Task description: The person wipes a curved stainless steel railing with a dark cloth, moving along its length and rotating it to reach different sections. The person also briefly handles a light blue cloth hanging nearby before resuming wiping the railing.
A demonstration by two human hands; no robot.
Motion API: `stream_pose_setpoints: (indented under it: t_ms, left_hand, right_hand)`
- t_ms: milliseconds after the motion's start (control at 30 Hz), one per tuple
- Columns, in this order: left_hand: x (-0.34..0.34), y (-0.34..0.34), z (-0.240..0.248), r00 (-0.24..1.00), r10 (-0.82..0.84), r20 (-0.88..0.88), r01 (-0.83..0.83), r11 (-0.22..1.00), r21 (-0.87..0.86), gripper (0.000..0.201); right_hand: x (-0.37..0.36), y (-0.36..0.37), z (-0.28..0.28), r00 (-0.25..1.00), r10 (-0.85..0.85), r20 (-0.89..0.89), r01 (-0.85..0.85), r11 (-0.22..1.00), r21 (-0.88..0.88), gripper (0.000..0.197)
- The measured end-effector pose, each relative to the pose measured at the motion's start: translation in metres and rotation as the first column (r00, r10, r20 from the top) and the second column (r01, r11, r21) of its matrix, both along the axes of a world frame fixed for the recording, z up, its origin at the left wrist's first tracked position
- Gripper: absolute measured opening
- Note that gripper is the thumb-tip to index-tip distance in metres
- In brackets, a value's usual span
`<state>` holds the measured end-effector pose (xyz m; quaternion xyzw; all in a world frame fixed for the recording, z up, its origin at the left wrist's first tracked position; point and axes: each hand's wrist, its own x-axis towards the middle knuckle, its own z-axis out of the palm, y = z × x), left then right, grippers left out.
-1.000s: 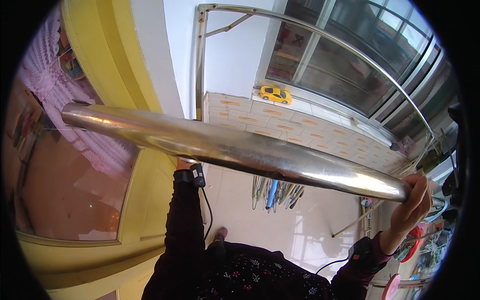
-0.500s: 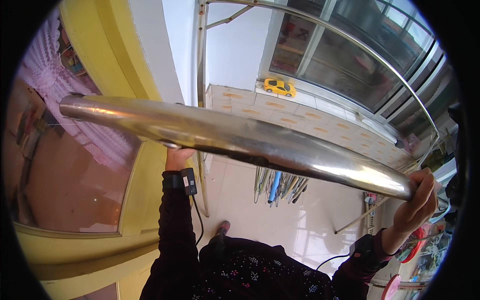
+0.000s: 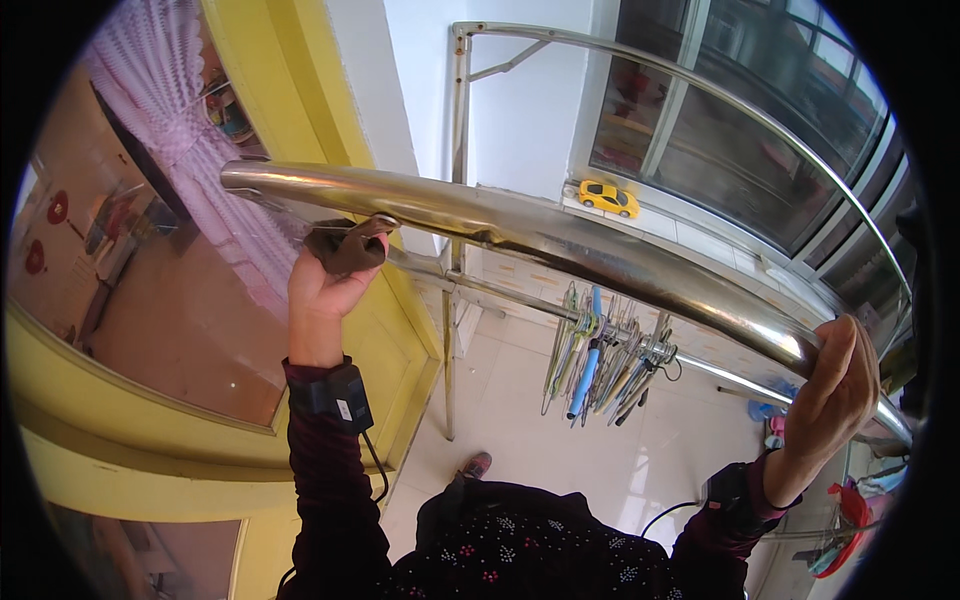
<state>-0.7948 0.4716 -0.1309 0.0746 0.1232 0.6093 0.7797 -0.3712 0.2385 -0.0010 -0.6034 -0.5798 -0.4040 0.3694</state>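
A long, shiny metal tube [image 3: 600, 255] stretches across the view, close up and slanting down to the right. My right hand [image 3: 835, 385] is closed around its right end. Under the tube's left part, my left hand [image 3: 325, 295] is closed on a dark brown cloth [image 3: 348, 248]. The cloth's upper edge lies at the tube's underside, beside a small rounded metal piece. Whether the cloth presses on the tube, I cannot tell. Both wrists carry a black band with a cable.
Beyond the tube, several clothes hangers [image 3: 600, 360] hang from a thin rail of a metal rack [image 3: 460, 120]. A yellow toy car [image 3: 608, 198] sits on the window ledge. To the left are a yellow door frame [image 3: 300, 110] and a pink curtain [image 3: 185, 130]. My shoe [image 3: 477, 465] shows on the tiled floor.
My left hand, mostly hidden behind the tube before, has come into sight lower left with the brown cloth. The view has shifted, bringing the hangers' rail into sight. My right hand stays on the tube's end.
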Motion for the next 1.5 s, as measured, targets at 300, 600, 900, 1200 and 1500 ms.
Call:
stream_pose_setpoints:
  t_ms: [300,600,900,1200,1500]
  left_hand:
    - [-0.011,-0.037,0.011,0.997,0.079,0.008,-0.078,0.955,0.285,0.035]
    - [-0.011,-0.043,0.045,0.429,0.903,-0.020,-0.830,0.403,0.385,0.054]
    - [0.026,0.002,0.009,-0.200,0.922,-0.331,-0.489,0.198,0.849,0.043]
    - [0.034,0.017,-0.104,0.110,0.561,-0.820,-0.626,0.680,0.382,0.058]
    - [0.003,-0.056,0.061,-0.473,0.860,-0.192,-0.463,-0.057,0.884,0.048]
  right_hand:
    - [-0.004,0.000,0.003,0.998,-0.025,0.059,0.027,0.999,-0.023,0.041]
    - [-0.002,-0.001,0.001,0.993,-0.073,0.089,0.071,0.997,0.025,0.042]
    - [0.003,-0.003,-0.003,0.991,-0.121,0.054,0.122,0.993,-0.009,0.040]
    - [-0.002,0.002,-0.002,0.995,-0.077,0.068,0.074,0.996,0.042,0.041]
    - [-0.018,-0.002,0.010,0.998,-0.009,0.055,0.005,0.998,0.063,0.034]
